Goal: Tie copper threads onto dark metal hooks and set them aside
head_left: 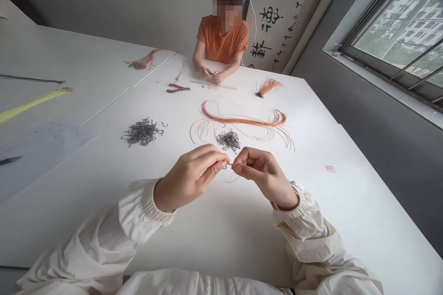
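Observation:
My left hand (195,173) is closed in a pinch on a small dark fish hook (224,167), whose bend shows just below the fingertips. Opposite it, my right hand (265,173) pinches a thin orange line (231,164) that spans the short gap between both hands. A loose strand hangs beneath them. Just beyond my fingertips lies a small pile of dark fish hooks (229,140). Behind that pile stretches a bundle of long orange lines (242,120), its ends fanned out. To the left sits a larger heap of dark hooks (143,132).
Across the white table (214,239) sits a person in an orange shirt (223,41), hands together. Red-handled pliers (178,88) and bunches of hooks with orange line (268,86) lie near them. Yellow strands (34,105) and a dark pointed tool (10,161) lie at the left.

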A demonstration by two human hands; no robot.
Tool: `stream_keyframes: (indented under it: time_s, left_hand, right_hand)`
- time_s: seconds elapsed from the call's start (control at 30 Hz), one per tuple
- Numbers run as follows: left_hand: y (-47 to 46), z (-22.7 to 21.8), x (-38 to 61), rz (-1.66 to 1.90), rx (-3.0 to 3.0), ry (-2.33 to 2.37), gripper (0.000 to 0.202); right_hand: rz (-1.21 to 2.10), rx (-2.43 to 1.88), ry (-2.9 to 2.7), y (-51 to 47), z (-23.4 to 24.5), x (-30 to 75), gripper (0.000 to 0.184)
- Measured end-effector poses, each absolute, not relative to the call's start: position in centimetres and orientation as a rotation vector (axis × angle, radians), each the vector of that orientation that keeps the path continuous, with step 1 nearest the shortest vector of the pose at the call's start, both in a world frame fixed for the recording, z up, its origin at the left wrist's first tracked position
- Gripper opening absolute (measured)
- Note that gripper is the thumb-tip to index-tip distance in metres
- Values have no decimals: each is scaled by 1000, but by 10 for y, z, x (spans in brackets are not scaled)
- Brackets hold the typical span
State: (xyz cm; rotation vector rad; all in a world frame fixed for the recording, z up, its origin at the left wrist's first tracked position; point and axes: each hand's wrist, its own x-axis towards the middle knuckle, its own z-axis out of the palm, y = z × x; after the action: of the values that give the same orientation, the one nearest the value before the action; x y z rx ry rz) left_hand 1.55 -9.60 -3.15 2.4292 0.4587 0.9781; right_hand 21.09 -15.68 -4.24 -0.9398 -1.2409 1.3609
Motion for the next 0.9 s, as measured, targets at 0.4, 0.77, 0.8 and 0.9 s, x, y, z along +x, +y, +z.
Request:
stream_keyframes:
  time_s: [0.4, 0.77, 0.8, 0.9]
  left_hand:
    - [-96, -26, 13, 1037, 2422, 398, 15]
    - [-104, -23, 14, 1137, 2388, 431, 14]
    - [-104, -23, 14, 1142, 2385, 425, 15]
    - [-105, -21, 14, 1134, 2379, 382, 16]
  right_hand:
    - [1382, -867, -1261, -159, -48, 215, 16]
    - [1485, -778, -1251, -159, -46, 216, 18]
    - [1489, -754, -1256, -159, -46, 217, 18]
    - [1505, -697, -1273, -159, -47, 220, 17]
